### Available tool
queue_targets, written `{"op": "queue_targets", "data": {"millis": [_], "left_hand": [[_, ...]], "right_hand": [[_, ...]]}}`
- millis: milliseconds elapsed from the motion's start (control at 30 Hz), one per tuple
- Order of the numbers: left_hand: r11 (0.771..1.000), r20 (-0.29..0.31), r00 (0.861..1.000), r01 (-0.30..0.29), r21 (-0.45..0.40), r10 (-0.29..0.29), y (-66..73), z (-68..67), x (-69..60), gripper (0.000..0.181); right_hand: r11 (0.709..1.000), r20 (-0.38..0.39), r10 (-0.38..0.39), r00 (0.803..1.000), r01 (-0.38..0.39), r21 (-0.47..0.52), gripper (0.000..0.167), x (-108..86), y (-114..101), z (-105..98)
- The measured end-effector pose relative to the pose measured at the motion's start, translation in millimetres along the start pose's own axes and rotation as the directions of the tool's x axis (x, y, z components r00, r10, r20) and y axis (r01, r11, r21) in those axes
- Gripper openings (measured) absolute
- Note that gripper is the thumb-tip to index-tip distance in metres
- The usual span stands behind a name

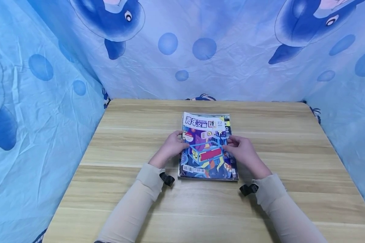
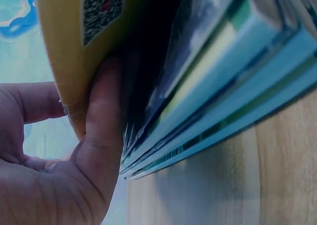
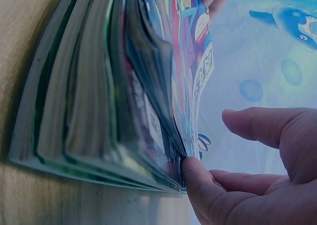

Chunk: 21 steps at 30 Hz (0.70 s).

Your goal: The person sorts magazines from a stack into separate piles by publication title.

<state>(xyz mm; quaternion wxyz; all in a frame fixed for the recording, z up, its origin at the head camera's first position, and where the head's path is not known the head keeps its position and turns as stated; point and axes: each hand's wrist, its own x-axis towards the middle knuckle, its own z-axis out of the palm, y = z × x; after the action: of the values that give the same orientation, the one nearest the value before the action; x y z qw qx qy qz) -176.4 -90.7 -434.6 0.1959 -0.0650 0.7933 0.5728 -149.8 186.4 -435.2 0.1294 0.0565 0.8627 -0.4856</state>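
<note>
A magazine [image 1: 203, 135] with a purple and blue cover lies on top of a stack of several magazines [image 1: 235, 170] on the table. My left hand [image 1: 173, 145] pinches its left edge; in the left wrist view, the left hand [image 2: 64, 155] has one digit under the raised yellow page [image 2: 69, 41] and another on its outer side. At the right edge is my right hand [image 1: 244, 153]. In the right wrist view, a fingertip of the right hand [image 3: 257, 170] touches the top magazine's edge [image 3: 190, 86], while its thumb stands apart from the cover.
The wooden table [image 1: 124, 135] extends around the stack. Behind it and at both sides hangs a blue curtain [image 1: 182, 67] with whale pictures. Lower magazines' page edges [image 3: 89, 96] fan slightly in the right wrist view.
</note>
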Motion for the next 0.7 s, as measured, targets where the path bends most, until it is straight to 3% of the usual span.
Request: {"op": "queue_targets", "data": {"millis": [400, 700], "left_hand": [[0.993, 0.008, 1.0, 0.002, -0.121, -0.001, -3.8, -4.4, -0.9, 0.071], [0.959, 0.034, 0.999, 0.04, -0.281, -0.031, -4.3, -13.0, -6.8, 0.069]], "right_hand": [[1.0, 0.012, -0.026, 1.0, 0.025, 0.014, 0.065, 2.2, 1.1, -2.2], [0.999, 0.05, -0.018, 0.999, 0.017, 0.03, 0.068, 3.1, 2.4, -6.1]]}}
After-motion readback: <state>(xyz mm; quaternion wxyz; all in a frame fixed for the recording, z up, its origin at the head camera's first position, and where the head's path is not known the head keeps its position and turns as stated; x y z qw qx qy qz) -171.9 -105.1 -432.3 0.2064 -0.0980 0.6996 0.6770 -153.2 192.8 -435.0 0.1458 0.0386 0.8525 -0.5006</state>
